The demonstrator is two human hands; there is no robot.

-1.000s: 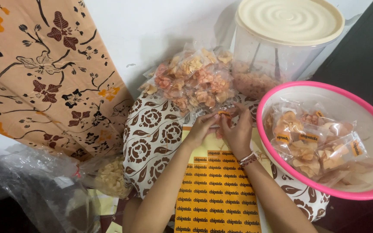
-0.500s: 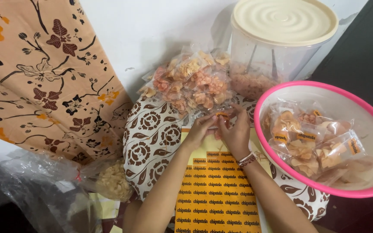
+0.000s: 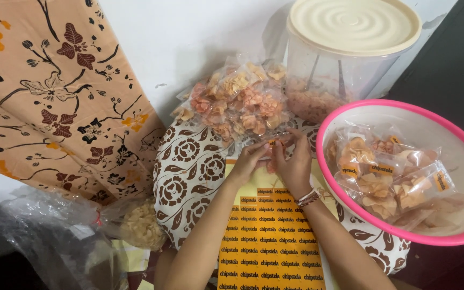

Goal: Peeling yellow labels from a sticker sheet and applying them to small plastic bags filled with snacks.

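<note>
- Over the patterned cushion (image 3: 189,172), at its far edge, both hands meet: the left hand (image 3: 249,161) and right hand (image 3: 292,164) pinch a small orange sticker (image 3: 273,143) between narrow fingertips, against the nearest clear packet in the heap of chip packets (image 3: 237,102).
- Under the wrists lies the orange sticker sheet (image 3: 268,241), reaching back to the cushion's near edge.
- Likely slip: pressed unevenly, the sticker could crease or land crooked, since the film is slack and the heap beneath gives way.
- Another risk, as I judge it: a push on the heap could send packets sliding off the cushion's far edge towards the lidded tub (image 3: 345,59).
- The pink basin (image 3: 398,236) of labelled packets sits at the right, touching the cushion.
- Against the frame a second back, the hands and sticker have barely shifted; the sticker sits slightly lower and closer to the packet.
</note>
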